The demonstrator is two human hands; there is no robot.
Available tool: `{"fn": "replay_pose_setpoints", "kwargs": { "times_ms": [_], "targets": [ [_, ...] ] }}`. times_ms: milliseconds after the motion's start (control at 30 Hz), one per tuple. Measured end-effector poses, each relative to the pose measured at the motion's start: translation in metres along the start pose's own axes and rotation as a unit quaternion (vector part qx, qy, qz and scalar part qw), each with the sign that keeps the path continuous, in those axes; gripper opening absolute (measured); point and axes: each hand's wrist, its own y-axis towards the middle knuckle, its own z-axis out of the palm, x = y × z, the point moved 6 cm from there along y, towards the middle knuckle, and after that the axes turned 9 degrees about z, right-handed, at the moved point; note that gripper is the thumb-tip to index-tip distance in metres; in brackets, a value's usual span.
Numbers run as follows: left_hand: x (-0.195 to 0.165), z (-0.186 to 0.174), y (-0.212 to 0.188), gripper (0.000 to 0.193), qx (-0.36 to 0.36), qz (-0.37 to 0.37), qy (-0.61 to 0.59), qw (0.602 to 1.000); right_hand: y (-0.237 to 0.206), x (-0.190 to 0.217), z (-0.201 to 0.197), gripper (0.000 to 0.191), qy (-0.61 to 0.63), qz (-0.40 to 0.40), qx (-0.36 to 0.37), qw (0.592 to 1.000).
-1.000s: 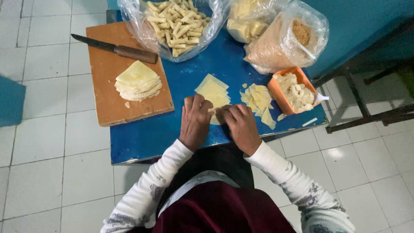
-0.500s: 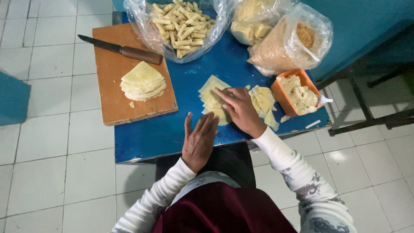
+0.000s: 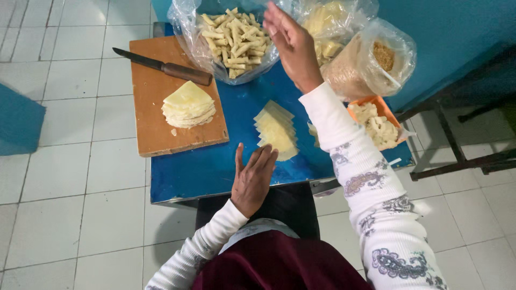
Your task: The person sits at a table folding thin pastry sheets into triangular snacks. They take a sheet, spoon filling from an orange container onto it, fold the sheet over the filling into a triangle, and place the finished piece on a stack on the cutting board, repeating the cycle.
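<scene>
My right hand (image 3: pixel 293 45) is stretched out over the clear plastic bag of rolled pastry sticks (image 3: pixel 234 37), fingers spread, nothing visible in it. My left hand (image 3: pixel 252 180) hovers flat and open above the near edge of the blue table (image 3: pixel 183 174). A fanned row of pale yellow pastry sheets (image 3: pixel 277 131) lies on the table just beyond my left hand. A stack of triangular sheets (image 3: pixel 188 104) rests on the wooden cutting board (image 3: pixel 156 134).
A brown-handled knife (image 3: pixel 164 67) lies across the far end of the board. An orange tub of filling (image 3: pixel 379 126) sits at the table's right edge. Two more plastic bags (image 3: pixel 371 62) stand at the back right. A dark metal frame (image 3: pixel 457 145) is to the right, on the white tile floor.
My right hand left the fanned sheets and reached up and away to the bag of rolled sticks. My left hand drew back toward the table's near edge. The view shifted.
</scene>
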Motion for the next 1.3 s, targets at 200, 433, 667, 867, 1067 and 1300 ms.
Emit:
{"fn": "replay_pose_setpoints", "kwargs": {
  "times_ms": [200,433,667,867,1067,1300],
  "targets": [
    [0.007,-0.010,-0.001,0.034,-0.050,-0.023,-0.081,0.995,-0.058,0.016,-0.068,0.027,-0.206,-0.033,-0.078,0.975],
    [0.015,-0.006,0.011,0.028,-0.056,-0.073,-0.017,0.996,-0.126,0.000,-0.208,0.006,-0.621,0.071,-0.195,0.756],
    [0.010,-0.003,0.015,0.016,-0.090,-0.078,0.009,0.993,-0.139,-0.033,-0.218,0.012,-0.588,0.136,-0.208,0.770],
    [0.007,-0.003,0.016,0.009,-0.108,-0.055,-0.034,0.992,-0.150,-0.023,-0.224,0.008,-0.527,0.127,-0.167,0.824],
    [0.008,0.001,0.019,0.016,-0.097,-0.070,-0.070,0.990,-0.159,-0.040,-0.245,0.014,-0.388,0.214,-0.149,0.884],
    [0.013,0.000,0.022,0.026,-0.126,-0.081,-0.115,0.982,-0.175,-0.049,-0.275,0.015,-0.198,0.299,-0.207,0.910]
  ]
}}
